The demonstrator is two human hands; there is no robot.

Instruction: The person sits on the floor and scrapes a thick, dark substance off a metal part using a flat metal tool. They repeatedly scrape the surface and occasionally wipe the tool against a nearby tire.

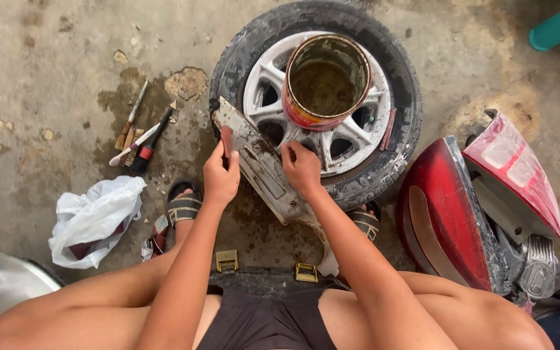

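A long, dirty grey panel piece (264, 170) leans from the tyre down toward my lap. My left hand (220, 176) presses a small reddish-brown sanding piece (226, 139) against its upper left end. My right hand (301, 167) grips the panel's right edge, beside the wheel. The car wheel (396, 84) lies flat on the concrete with a silver spoked rim. A rusty red tin can (325, 81), open and dark inside, stands on the rim's centre.
Brushes and a red-handled tool (139, 137) lie on a stained patch at left. A crumpled white plastic bag (95, 219) sits near my left sandal. A red scooter tail with lamp (487, 194) stands at right. A metal basin edge (1, 285) shows bottom left.
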